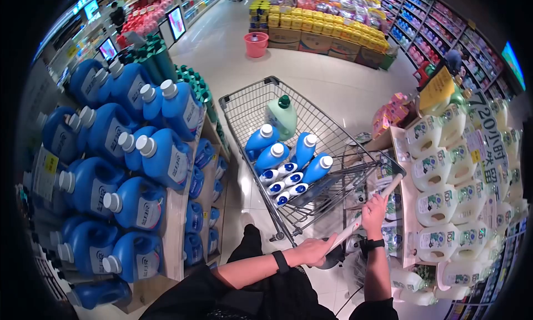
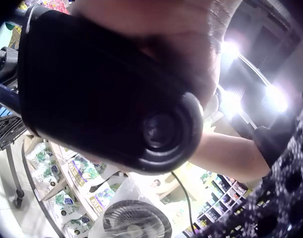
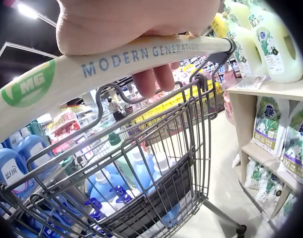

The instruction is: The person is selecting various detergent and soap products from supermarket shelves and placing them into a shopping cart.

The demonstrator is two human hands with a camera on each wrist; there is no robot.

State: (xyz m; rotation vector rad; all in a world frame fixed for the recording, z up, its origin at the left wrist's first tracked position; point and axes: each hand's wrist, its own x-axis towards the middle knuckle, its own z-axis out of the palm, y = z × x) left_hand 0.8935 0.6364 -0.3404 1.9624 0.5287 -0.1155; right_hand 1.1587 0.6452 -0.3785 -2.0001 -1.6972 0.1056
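A wire shopping cart (image 1: pixel 327 120) stands ahead, turned at an angle, with a pale handle bar (image 1: pixel 351 229). My left hand (image 1: pixel 313 252) grips the bar's near end; in the left wrist view a dark object covers most of the picture. My right hand (image 1: pixel 374 213) is wrapped round the bar farther along, and in the right wrist view its fingers (image 3: pixel 154 81) curl beneath the lettered handle (image 3: pixel 112 62). In the basket are several blue bottles (image 1: pixel 306 149) with white caps, several white-and-blue bottles (image 1: pixel 292 179) and one pale green jug (image 1: pixel 282 120).
Shelves of blue jugs (image 1: pixel 166 159) rise on the left, close to the cart. On the right, a wooden shelf (image 1: pixel 397 137) holds pale jugs (image 1: pixel 438 200). Beyond the cart, a pink bucket (image 1: pixel 256 45) stands on the floor near yellow packages (image 1: pixel 311 21). A fan (image 2: pixel 136 220) shows in the left wrist view.
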